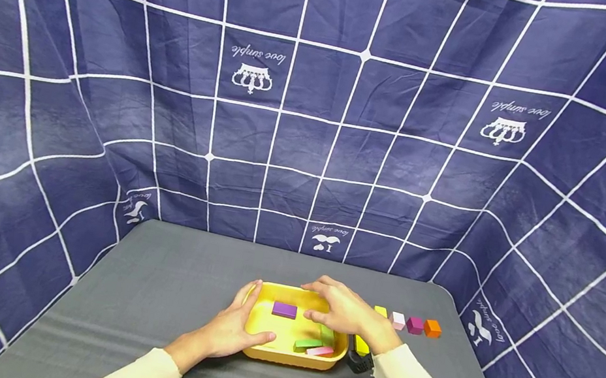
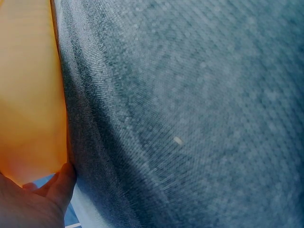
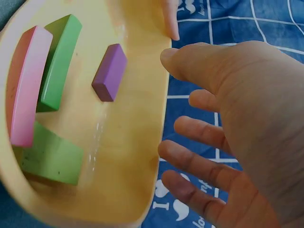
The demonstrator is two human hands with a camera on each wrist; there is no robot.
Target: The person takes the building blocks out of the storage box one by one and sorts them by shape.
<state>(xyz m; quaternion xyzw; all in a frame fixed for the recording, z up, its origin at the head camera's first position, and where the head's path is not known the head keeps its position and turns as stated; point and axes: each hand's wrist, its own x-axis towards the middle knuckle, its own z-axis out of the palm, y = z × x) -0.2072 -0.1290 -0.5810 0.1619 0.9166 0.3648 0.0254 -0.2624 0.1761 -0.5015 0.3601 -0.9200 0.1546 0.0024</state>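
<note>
A yellow plastic tray [image 1: 285, 357] sits in front of me on the grey cloth. My left hand [image 1: 230, 329] grips its left side, thumb over the near rim and fingers along the outside; the left wrist view shows fingertips [image 2: 64, 183] at the tray's wall. Above the right part of the tray is my right hand [image 1: 346, 308], fingers apart and loosely bent, holding nothing. Inside lie a purple block [image 3: 110, 73], a green block [image 3: 61, 64], a pink block [image 3: 29, 88] and a light green block [image 3: 52, 154]. The last three cluster at one end; the purple one lies apart.
Right of the tray stand a pale pink cube [image 1: 397, 321], a dark purple cube [image 1: 415, 326] and an orange cube [image 1: 432, 328]. Yellow blocks [image 1: 381, 310] show partly behind my right forearm. A blue gridded curtain [image 1: 309, 150] encloses the table's back and sides.
</note>
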